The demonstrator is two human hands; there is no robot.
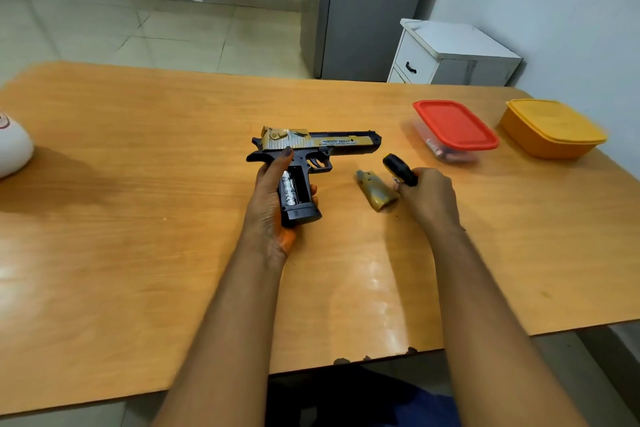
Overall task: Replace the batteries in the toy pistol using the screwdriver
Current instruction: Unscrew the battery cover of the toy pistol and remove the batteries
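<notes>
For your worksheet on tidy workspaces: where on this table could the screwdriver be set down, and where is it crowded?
Free: table between pistol and white object; near edge between the arms. Crowded: around cover, and the red tub and yellow tub.

Head-worn wide-angle view, 1 camera, looking forward and down

The lens sits above the near edge of the orange-brown wooden table [138,218], tilted down across it toward the pale tiled floor [104,31] and white wall [554,11] beyond; both forearms reach in from the bottom, close to the camera, and straight edges bow outward.
</notes>
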